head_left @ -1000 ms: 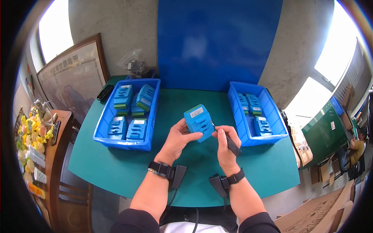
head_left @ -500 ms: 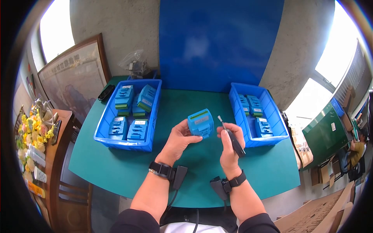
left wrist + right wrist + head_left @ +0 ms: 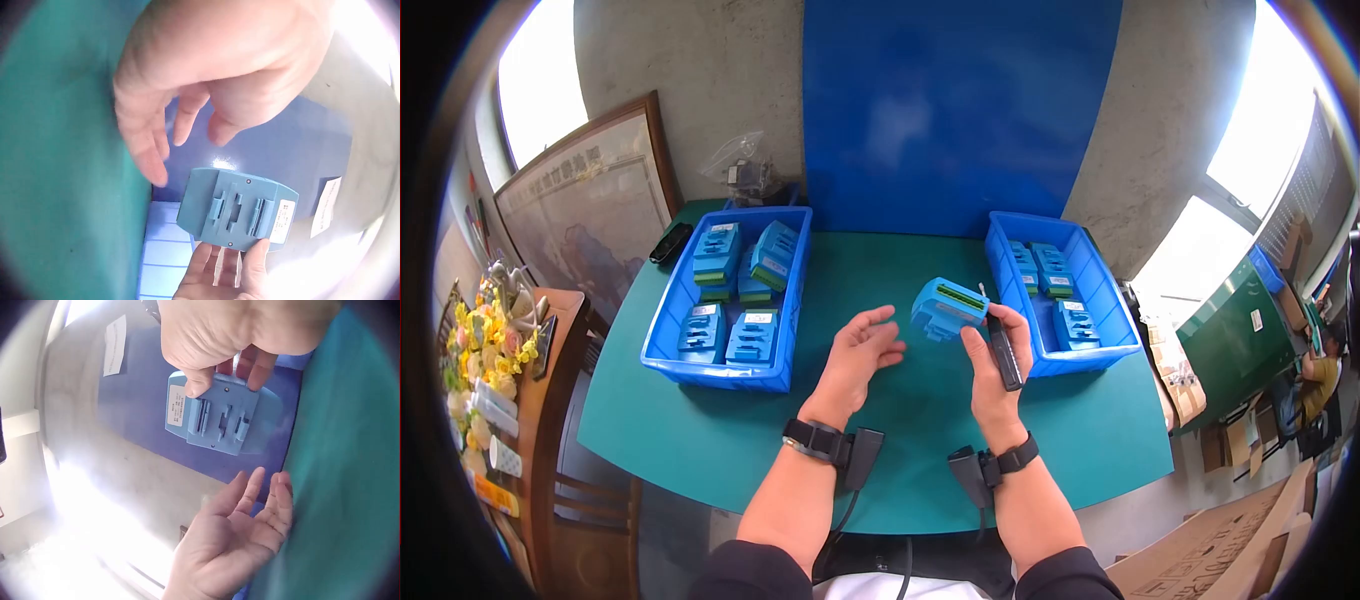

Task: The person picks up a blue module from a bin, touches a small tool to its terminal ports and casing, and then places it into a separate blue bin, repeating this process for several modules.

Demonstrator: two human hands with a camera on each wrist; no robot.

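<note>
- Head view: my right hand is raised above the green table, its fingertips pinching a blue module at its lower edge, while a dark slim tool lies clamped along the same palm, its pale tip pointing up beside the module. The module hangs in the air, tilted, between the two blue bins, nearer the right bin. My left hand hovers just beside it, palm turned inward, fingers relaxed and spread, holding nothing. The left bin carries several more blue modules. Both forearms reach forward from the bottom edge, wrist straps visible.
- Left wrist view: my left hand fills the top, fingers loosely bent and apart from the module, which sits below them, its slotted face toward the camera, a white label on its side. Fingertips of my right hand hold it from beneath.
- Right wrist view: my right hand grips the module by its upper edge with thumb and fingers; my left hand lies open below, palm up, not touching it.
</note>
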